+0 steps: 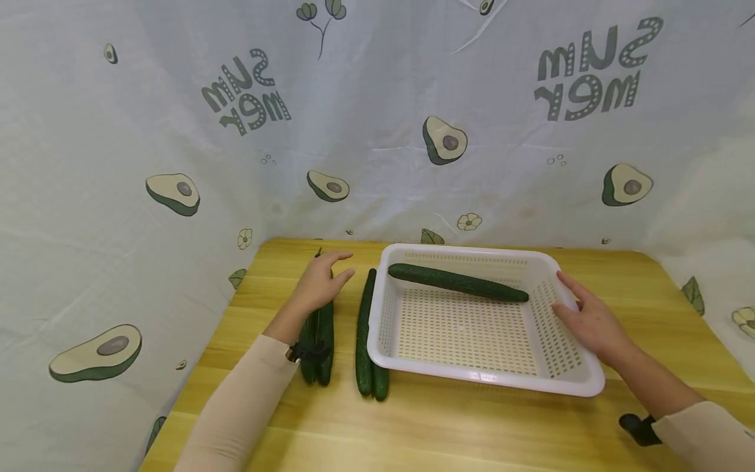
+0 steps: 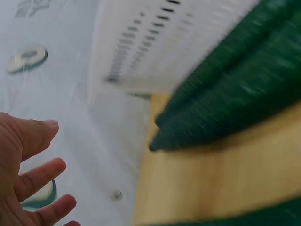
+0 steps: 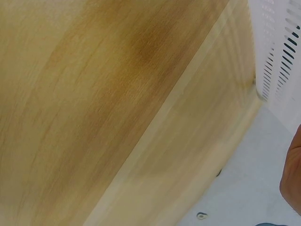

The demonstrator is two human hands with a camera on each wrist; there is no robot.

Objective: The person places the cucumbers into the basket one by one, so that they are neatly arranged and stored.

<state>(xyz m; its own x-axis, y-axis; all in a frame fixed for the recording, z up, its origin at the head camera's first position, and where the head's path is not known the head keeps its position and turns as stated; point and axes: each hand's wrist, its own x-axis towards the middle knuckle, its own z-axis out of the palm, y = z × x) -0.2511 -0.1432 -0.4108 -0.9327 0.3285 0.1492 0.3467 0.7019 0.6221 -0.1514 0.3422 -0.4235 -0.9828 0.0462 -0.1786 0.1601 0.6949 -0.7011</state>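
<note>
A white plastic basket (image 1: 460,375) with slotted walls holds one long green cucumber (image 1: 457,282) along its far side. My right hand (image 1: 597,328) grips the basket's right rim; only a sliver of that hand (image 3: 292,174) shows in the right wrist view. To the left of the basket, my left hand (image 1: 320,283) is held with fingers and thumb apart, nothing between them. Two cucumbers (image 1: 364,347) lie side by side against the basket's left wall. Another pair of cucumbers (image 1: 324,370) lies farther left, partly hidden beneath the left hand and wrist.
Everything stands on a wooden table (image 1: 472,432) with rounded far corners. Behind it and at the sides hangs a pale curtain (image 1: 377,144) printed with avocados and lettering. A dark band (image 1: 309,352) is on the left wrist, another (image 1: 641,431) on the right.
</note>
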